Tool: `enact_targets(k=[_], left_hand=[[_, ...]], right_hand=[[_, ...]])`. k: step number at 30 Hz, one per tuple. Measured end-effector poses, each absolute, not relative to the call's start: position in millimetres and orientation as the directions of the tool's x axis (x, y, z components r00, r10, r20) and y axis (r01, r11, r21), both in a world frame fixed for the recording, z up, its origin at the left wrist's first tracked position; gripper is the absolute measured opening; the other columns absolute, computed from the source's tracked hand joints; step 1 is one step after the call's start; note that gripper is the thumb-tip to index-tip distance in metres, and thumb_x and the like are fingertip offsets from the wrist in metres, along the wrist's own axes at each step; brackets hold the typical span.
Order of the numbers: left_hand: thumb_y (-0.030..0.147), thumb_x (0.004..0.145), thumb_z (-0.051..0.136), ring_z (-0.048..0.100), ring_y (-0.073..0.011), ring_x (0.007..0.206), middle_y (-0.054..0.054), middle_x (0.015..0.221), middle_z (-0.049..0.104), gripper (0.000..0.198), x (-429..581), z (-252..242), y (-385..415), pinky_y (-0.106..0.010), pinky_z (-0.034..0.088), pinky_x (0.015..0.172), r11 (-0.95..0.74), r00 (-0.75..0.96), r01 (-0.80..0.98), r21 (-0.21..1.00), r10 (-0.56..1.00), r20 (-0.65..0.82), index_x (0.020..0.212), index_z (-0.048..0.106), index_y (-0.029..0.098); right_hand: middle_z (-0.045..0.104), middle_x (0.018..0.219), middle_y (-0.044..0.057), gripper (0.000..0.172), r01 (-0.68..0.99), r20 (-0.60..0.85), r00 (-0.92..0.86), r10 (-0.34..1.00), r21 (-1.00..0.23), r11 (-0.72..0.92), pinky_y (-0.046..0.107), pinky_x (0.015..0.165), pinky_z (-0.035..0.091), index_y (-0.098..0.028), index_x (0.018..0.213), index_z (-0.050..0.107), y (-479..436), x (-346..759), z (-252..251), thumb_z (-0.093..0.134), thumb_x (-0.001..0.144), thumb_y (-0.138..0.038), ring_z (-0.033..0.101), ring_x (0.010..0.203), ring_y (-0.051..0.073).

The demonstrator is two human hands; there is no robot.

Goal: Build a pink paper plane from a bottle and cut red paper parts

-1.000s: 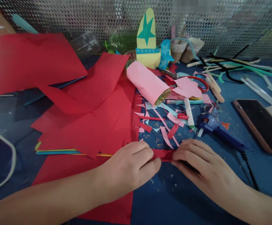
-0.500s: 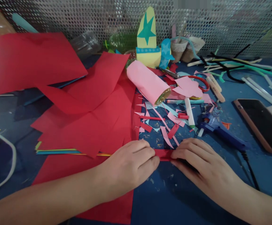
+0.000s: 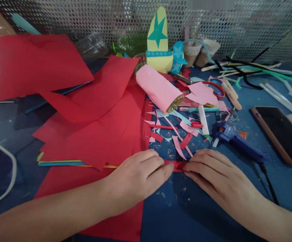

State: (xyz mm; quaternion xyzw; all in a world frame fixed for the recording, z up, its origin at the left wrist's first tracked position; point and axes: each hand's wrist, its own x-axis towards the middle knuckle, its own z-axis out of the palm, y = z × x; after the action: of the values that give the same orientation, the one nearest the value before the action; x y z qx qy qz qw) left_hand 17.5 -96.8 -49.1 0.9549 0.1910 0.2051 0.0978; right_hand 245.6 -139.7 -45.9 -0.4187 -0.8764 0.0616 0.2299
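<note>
The blue table (image 3: 198,218) carries red sheets (image 3: 97,134), which spread toward 10 o'clock from the left hand (image 3: 140,176). That hand and the right hand (image 3: 218,178) lie knuckles up with fingers together. Each presses one end of a narrow red strip (image 3: 177,165) flat on the table, at 6 o'clock of the scraps (image 3: 179,143). The strip looks light, thin and limp, easily creased or torn. Pinching it flat at both ends seems the safest hold.
</note>
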Motion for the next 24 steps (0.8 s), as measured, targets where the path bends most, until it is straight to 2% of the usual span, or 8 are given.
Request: enact_targets(k=[2,5,9,14,21,24], left_hand=[[0.007,0.097,0.033,0.054,-0.0155,0.073,-0.005,0.078,0.062,0.032,17.7,-46.3,-95.8,-0.027,0.051,0.07,-0.912,0.847,0.308,0.27,0.392,0.358,0.1,0.064,0.01],[0.009,0.097,0.037,0.053,-0.0156,0.076,-0.006,0.079,0.061,0.029,17.5,-45.7,-94.8,-0.026,0.05,0.071,-0.903,0.857,0.284,0.322,0.39,0.336,0.093,0.066,0.011],[0.012,0.096,0.044,0.051,-0.0158,0.081,-0.005,0.084,0.06,0.022,16.6,-50.7,-94.7,-0.027,0.049,0.078,-0.875,0.87,0.286,0.39,0.408,0.277,0.096,0.065,0.012],[0.013,0.098,0.04,0.051,-0.0149,0.084,-0.005,0.091,0.061,0.023,15.8,-55.9,-94.3,-0.028,0.048,0.083,-0.855,0.874,0.274,0.441,0.413,0.258,0.098,0.063,0.011],[0.006,0.098,0.033,0.051,-0.0158,0.079,-0.005,0.082,0.06,0.032,19.0,-48.9,-97.0,-0.029,0.049,0.079,-0.876,0.88,0.303,0.376,0.408,0.241,0.095,0.064,0.01],[0.007,0.098,0.035,0.051,-0.0147,0.078,-0.005,0.083,0.06,0.029,19.5,-51.5,-97.4,-0.029,0.049,0.08,-0.888,0.881,0.301,0.347,0.398,0.255,0.095,0.064,0.01]], right_hand=[[0.071,0.08,0.003,0.024,0.704,0.36,-0.562,0.745,-0.265,0.659,0.034,0.081,0.053,-0.017,0.09,0.063,-139.1,244.8,-43.5,0.041,0.098,-0.013,0.066,0.078,0.018],[0.071,0.079,0.001,0.022,0.68,0.366,-0.559,0.744,-0.311,0.664,0.034,0.087,0.051,-0.017,0.089,0.063,-139.3,244.9,-41.7,0.044,0.097,-0.014,0.066,0.079,0.017],[0.069,0.08,0.0,0.015,0.664,0.361,-0.537,0.762,-0.376,0.646,0.034,0.091,0.047,-0.017,0.089,0.064,-140.7,245.6,-44.0,0.05,0.095,-0.015,0.064,0.079,0.015],[0.069,0.08,0.001,0.013,0.683,0.35,-0.524,0.776,-0.372,0.629,0.035,0.09,0.046,-0.018,0.089,0.063,-143.3,245.8,-47.2,0.051,0.094,-0.016,0.063,0.08,0.017],[0.07,0.084,0.001,0.012,0.652,0.352,-0.542,0.763,-0.397,0.646,0.034,0.091,0.046,-0.018,0.093,0.064,-142.9,246.6,-47.6,0.053,0.094,-0.017,0.062,0.084,0.018],[0.069,0.083,0.001,0.013,0.667,0.355,-0.528,0.771,-0.388,0.636,0.034,0.089,0.046,-0.018,0.091,0.064,-143.0,246.0,-48.6,0.051,0.095,-0.017,0.062,0.084,0.018]])
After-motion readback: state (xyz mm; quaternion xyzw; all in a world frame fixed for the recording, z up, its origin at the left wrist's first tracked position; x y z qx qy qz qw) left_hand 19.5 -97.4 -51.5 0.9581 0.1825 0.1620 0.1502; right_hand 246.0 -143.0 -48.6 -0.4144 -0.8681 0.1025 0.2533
